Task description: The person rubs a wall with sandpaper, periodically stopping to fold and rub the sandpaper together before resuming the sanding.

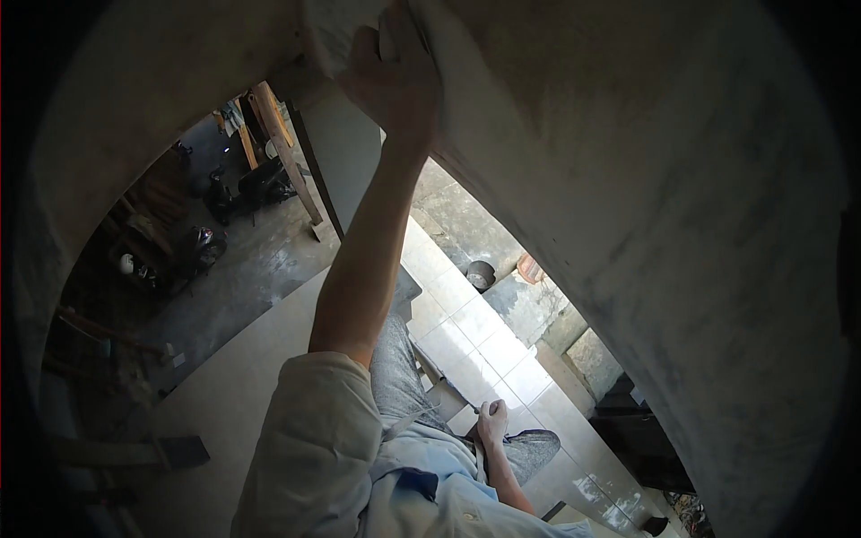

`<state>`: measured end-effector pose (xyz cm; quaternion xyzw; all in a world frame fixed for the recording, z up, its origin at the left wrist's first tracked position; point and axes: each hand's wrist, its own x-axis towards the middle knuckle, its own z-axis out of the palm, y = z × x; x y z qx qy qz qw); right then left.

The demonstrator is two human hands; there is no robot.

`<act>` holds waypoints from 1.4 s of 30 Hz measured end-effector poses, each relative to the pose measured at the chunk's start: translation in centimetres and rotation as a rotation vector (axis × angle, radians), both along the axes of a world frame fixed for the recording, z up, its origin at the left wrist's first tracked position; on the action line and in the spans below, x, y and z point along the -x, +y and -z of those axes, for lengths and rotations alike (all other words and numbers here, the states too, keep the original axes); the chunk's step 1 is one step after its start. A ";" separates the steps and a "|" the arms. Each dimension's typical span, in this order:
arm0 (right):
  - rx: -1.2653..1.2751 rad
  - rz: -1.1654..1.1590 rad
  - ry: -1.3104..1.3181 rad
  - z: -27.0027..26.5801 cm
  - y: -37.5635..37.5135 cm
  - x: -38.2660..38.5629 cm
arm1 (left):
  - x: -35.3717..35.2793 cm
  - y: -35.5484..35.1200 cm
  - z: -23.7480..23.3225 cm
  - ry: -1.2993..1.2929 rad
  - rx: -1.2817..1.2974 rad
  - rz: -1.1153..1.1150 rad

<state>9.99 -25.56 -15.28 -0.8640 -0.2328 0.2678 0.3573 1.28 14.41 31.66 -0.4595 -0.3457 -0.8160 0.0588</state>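
My left hand (395,85) is raised at the top, against a pale, smeared surface (610,170) that spreads overhead and to the right. Its fingers are bent around something light that is too dim to make out. Lower down, my right hand (492,423) is closed beside my bent knee, near the end of a thin dark object (448,384). Whether it grips that object is unclear.
Light floor tiles (475,327) lie below. A dark round pot (480,275) stands beyond them, near a reddish object (530,268). Parked motorbikes (260,184) and a leaning wooden post (289,152) are at the left. A dark glossy object (637,439) is at the lower right.
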 end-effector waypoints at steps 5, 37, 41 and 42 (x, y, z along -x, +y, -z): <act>-0.051 0.009 0.005 -1.1 0.5 0.1 | -2.2 -4.2 3.5 0.026 -0.187 0.038; -0.042 0.023 0.003 -0.3 0.3 0.1 | -2.5 -6.3 4.1 -0.073 0.055 0.098; -0.098 0.012 -0.028 -0.5 0.1 -0.1 | -2.8 -6.8 5.1 0.091 -0.109 0.028; -0.069 0.003 -0.042 -0.4 0.1 -0.2 | -2.0 -5.7 4.1 0.066 -0.011 0.056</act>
